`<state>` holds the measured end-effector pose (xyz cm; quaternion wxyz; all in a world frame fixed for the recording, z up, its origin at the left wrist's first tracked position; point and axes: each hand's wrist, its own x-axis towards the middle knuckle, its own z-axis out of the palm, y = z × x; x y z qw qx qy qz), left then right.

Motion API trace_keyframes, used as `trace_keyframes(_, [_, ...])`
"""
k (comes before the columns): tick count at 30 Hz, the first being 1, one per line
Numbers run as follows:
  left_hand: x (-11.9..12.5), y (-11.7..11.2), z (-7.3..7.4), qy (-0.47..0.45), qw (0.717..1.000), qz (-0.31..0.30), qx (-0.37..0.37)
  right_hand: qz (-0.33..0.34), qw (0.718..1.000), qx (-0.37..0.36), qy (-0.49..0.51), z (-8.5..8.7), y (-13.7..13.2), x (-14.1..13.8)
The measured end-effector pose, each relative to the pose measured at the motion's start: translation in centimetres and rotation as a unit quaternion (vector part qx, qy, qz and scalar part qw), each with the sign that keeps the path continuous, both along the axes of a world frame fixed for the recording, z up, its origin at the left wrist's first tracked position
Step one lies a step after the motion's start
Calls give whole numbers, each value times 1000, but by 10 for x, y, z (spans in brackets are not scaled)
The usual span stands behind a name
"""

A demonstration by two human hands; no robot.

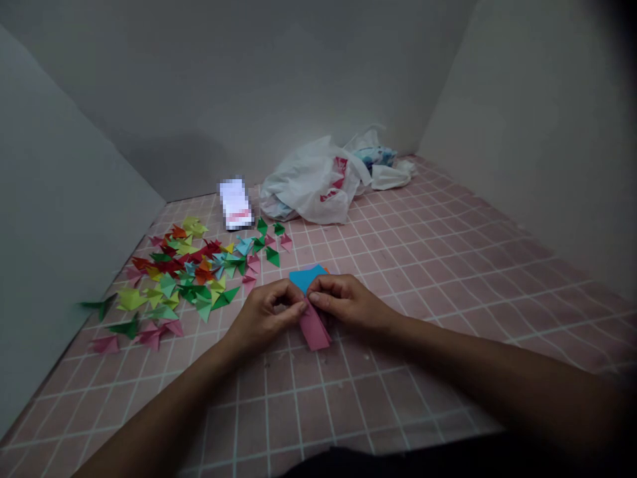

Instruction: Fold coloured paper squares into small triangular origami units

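- A narrow, folded strip of pink paper [314,330] is held between the two hands, its upper end covered by their fingertips.
- By the left hand [269,309] the paper's left edge is pinched, thumb and forefinger brought together there; the other fingers are curled in.
- By the right hand [346,300] the upper right part is gripped, thumb laid over the near face; how its other fingers are placed behind cannot be told.
- The strip's long axis is pointed from the fingertips down toward the body, slanted slightly to the right; its lower end is left free, with the layers parted along the right side. Neither hand is clearly nearer, since the paper is touched by both.
- Just beyond the fingertips, a flat piece of bright blue paper [304,277] is seen, partly hidden by the right hand.
- Left of and beyond the left hand, many small, pointed, multicoloured folded-paper pieces [194,292] are scattered on the pink, pale-gridded surface [418,259].
- Well beyond both hands, a white plastic bag with red print [303,179] is set down.
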<state>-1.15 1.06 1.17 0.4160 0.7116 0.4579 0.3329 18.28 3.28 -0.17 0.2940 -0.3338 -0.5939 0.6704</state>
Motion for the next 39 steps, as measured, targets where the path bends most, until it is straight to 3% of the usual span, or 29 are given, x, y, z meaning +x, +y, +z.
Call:
trace_keyframes(6, [2, -1, 0, 26, 999, -5, 28, -5, 999, 35, -21, -2, 1, -1])
trace_keyframes(13, [2, -1, 3, 22, 1000, 10, -14, -59, 973, 209, -80, 0, -3, 0])
trace_keyframes(18, [2, 1, 0, -58, 996, 26, -64, -77, 963, 242, -93, 3, -4, 1])
trace_keyframes(23, [10, -2, -4, -189, 971, 83, -121, -115, 954, 260, -94, 2, -4, 0])
trace_keyframes(27, [16, -8, -7, -179, 967, 86, -159, -133, 937, 309, -96, -1, -9, -1])
trace_keyframes(33, [20, -12, -9, -167, 972, 116, -121, -151, 900, 395, -109, -3, -15, -1])
trace_keyframes(39, [24, -16, -7, -139, 980, 123, -67, -178, 909, 360, -113, -3, -17, -1])
